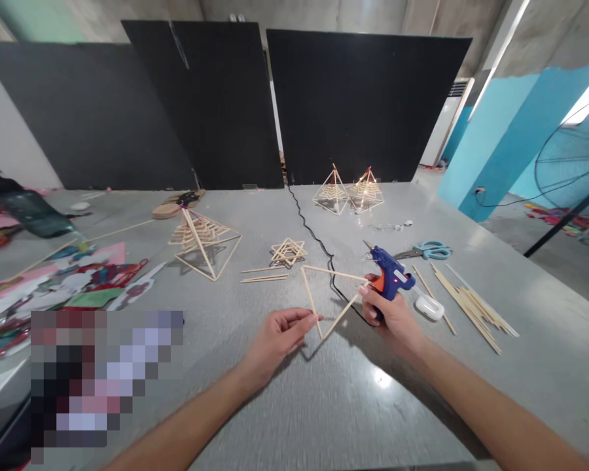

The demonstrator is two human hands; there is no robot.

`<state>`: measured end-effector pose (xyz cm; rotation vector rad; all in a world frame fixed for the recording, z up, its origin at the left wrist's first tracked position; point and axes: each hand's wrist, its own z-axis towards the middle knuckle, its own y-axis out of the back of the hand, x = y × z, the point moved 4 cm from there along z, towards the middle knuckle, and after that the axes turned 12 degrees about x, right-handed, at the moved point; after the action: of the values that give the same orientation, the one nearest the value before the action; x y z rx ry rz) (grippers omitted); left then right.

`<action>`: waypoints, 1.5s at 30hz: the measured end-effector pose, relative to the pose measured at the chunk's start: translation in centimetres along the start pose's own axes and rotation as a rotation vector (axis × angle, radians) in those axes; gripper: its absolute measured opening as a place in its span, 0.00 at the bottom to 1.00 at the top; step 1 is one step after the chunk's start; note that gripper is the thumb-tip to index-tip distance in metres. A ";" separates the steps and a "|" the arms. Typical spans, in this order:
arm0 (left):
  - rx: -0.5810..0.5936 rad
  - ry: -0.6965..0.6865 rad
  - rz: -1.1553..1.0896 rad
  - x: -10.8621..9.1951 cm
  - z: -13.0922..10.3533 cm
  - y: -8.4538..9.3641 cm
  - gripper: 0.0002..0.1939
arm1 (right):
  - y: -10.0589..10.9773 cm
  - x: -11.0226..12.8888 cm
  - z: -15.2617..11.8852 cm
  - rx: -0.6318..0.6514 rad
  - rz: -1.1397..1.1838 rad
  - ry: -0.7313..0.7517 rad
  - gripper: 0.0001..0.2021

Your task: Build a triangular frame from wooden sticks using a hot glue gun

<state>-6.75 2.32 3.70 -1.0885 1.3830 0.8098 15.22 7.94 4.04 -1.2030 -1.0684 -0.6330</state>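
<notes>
Between my hands a triangular frame of thin wooden sticks (341, 315) is held just above the grey table. My left hand (279, 337) pinches its left side near the lower corner. My right hand (395, 317) grips a blue glue gun (392, 269) with an orange trigger and a small red light; its thumb and fingertips also meet the frame's right corner. The gun's nozzle points up and left, away from the frame. Beyond the frame lies a small star-shaped stack of sticks (299, 251), with a few loose sticks (264, 279) beside it.
A stick pyramid (199, 243) stands at left; two lit ones (334, 190) stand farther back. Blue-handled scissors (432, 250), a white oval object (429, 307) and loose sticks (466, 304) lie at right. A black cord (310, 226) crosses the table. Coloured scraps (95, 297) cover the left side.
</notes>
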 end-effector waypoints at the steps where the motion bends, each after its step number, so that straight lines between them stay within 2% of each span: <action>1: -0.004 -0.004 0.002 0.0 0.0 0.1 0.39 | 0.0 -0.1 0.0 -0.002 -0.001 -0.003 0.31; 8: 0.012 0.008 0.017 0.2 0.2 0.1 0.37 | 0.1 -0.3 0.1 0.018 0.022 -0.013 0.28; 13: 0.056 0.037 -0.021 0.4 0.2 -0.4 0.35 | -0.4 -0.1 -0.4 0.017 0.050 -0.036 0.30; 19: 0.029 0.008 -0.123 0.1 -0.1 -0.5 0.32 | -1.8 -1.0 -1.6 0.028 0.052 -0.092 0.35; 27: 0.030 0.009 -0.190 0.3 -0.1 -1.0 0.30 | -2.2 -2.0 -2.0 0.063 0.079 -0.119 0.33; 31: 0.025 -0.003 -0.201 0.3 -0.1 -1.0 0.30 | -1.7 -1.8 -1.8 -0.011 0.128 -0.128 0.33; 34: -0.013 -0.025 -0.208 0.2 -0.1 -0.7 0.31 | -0.5 -1.4 -1.4 -0.111 0.141 -0.083 0.28; 37: -0.052 -0.040 -0.208 0.1 -0.1 -0.4 0.33 | 0.8 -1.5 -0.8 -0.142 -0.026 -0.095 0.23; 39: -0.070 -0.048 -0.201 0.0 -0.3 -0.3 0.33 | 1.5 -1.8 -0.2 -0.132 -0.238 -0.077 0.19; 43: -0.090 -0.068 -0.174 -0.4 -0.6 -0.1 0.34 | 2.2 -1.8 0.5 -0.140 -0.761 0.077 0.12; 45: -0.089 -0.074 -0.160 -0.5 -0.7 0.0 0.34 | 2.3 -1.8 0.6 -0.130 -0.900 0.112 0.13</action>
<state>-7.04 1.75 4.27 -1.2098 1.1917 0.7920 16.32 8.96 1.46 -0.7309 -1.4785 -1.4563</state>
